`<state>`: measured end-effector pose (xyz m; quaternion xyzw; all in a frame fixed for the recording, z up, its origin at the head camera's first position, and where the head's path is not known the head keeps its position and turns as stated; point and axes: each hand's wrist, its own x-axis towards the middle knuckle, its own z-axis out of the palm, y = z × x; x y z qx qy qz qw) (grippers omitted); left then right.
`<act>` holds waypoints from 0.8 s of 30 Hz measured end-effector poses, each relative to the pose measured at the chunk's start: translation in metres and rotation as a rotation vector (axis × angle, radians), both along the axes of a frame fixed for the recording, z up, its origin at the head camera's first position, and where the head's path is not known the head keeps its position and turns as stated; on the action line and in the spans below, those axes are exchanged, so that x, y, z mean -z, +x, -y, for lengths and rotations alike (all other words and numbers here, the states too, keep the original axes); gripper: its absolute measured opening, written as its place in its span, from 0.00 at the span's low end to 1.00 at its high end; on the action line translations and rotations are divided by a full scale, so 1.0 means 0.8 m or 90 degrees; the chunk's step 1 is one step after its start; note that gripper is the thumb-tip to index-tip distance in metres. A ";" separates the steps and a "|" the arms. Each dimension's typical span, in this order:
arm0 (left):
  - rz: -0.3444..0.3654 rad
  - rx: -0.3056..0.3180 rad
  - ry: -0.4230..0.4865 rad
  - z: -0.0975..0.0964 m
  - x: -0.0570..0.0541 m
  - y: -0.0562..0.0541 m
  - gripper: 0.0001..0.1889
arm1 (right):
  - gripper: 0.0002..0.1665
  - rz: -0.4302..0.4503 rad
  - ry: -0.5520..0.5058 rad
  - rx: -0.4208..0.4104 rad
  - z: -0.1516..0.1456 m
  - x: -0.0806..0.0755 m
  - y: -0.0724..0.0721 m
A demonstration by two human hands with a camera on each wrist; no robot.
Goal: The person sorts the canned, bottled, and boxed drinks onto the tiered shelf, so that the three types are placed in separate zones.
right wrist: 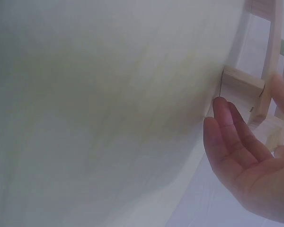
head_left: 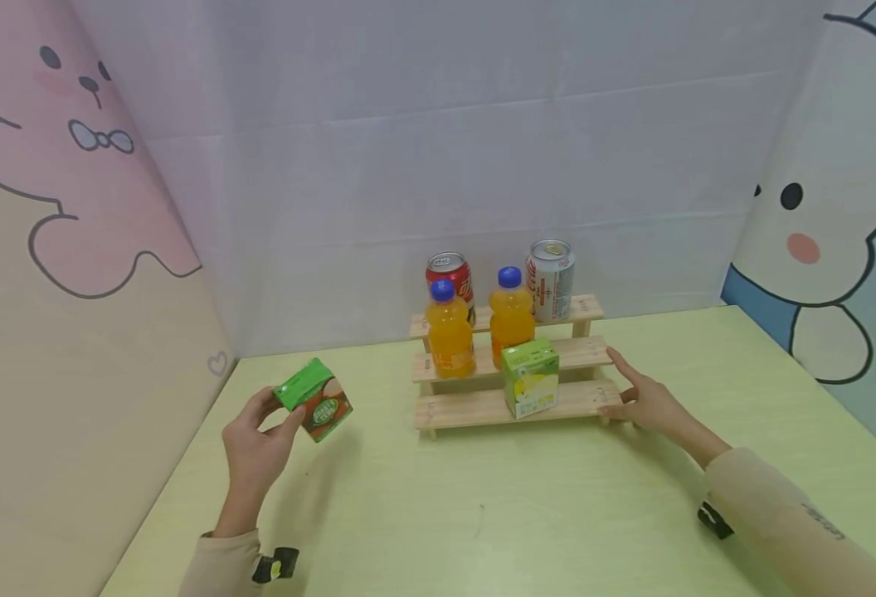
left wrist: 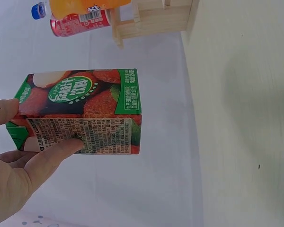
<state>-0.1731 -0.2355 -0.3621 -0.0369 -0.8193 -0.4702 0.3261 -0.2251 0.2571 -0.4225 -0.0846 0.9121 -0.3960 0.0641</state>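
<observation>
My left hand (head_left: pixel 259 448) holds a green and red lychee juice box (left wrist: pixel 80 94) tilted above the table, pinched between thumb and fingers. At the right end of a three-step wooden shelf (head_left: pixel 449 408), my right hand (head_left: pixel 650 404) touches the steps with its thumb and index finger. The other fingers, loosely extended in the right wrist view, lie beside the shelf's leg (right wrist: pixel 244 80). A light green juice box (head_left: pixel 531 379) stands on the bottom step. Two orange drink bottles (head_left: pixel 450 338) with blue caps stand on the middle step.
On the top step are a red cola can (head_left: pixel 449 267), partly hidden by a bottle, and a silver cola can (head_left: pixel 552 282). The pale yellow-green table (head_left: pixel 408 514) runs back to a white curtain (head_left: pixel 318 207), with cartoon-printed cloth (head_left: pixel 826 249) at both sides.
</observation>
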 end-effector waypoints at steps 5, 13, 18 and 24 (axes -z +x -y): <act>-0.019 0.029 -0.012 -0.006 0.001 -0.002 0.17 | 0.60 0.000 0.004 -0.002 0.000 0.000 0.000; -0.015 0.082 -0.002 -0.014 0.002 -0.005 0.17 | 0.60 0.008 -0.002 0.002 0.000 -0.001 0.000; -0.019 0.115 -0.008 -0.020 0.003 -0.007 0.17 | 0.60 0.012 -0.004 0.003 0.001 -0.002 0.000; -0.030 0.156 0.001 -0.027 0.004 -0.010 0.16 | 0.60 0.006 -0.002 0.003 0.002 -0.003 0.001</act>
